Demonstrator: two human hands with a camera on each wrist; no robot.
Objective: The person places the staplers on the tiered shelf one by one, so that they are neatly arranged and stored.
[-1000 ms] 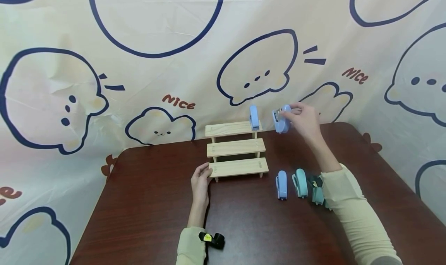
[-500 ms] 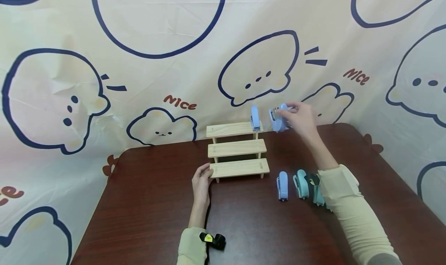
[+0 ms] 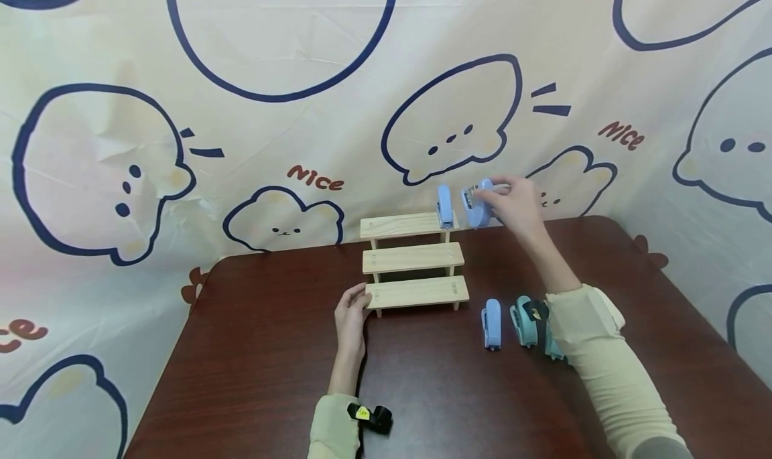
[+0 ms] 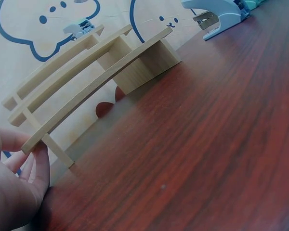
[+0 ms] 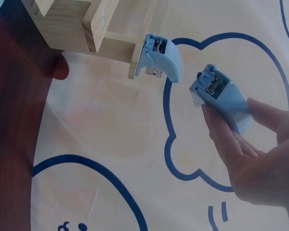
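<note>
My right hand (image 3: pixel 520 208) pinches a light-blue stapler (image 3: pixel 476 208) between thumb and fingers, up in the air just right of the rack's top tier. In the right wrist view that stapler (image 5: pixel 226 98) is tilted. Another blue stapler (image 3: pixel 445 208) stands on the right end of the top tier, a small gap away from the held one. The three-tier wooden display rack (image 3: pixel 416 293) stands at the back of the table. With thumb above and fingers below, my left hand (image 3: pixel 351 319) grips the left end of its lowest tier.
On the dark wood table (image 3: pixel 271 352), a blue stapler (image 3: pixel 492 325) stands right of the rack's front. Teal staplers (image 3: pixel 525 321) stand beside it, partly hidden by the right forearm and its wrist strap. A patterned cloth (image 3: pixel 289 130) hangs behind the table.
My right hand has moved slightly left with the stapler, closer to the one on the top tier. The left hand keeps its grip on the rack.
</note>
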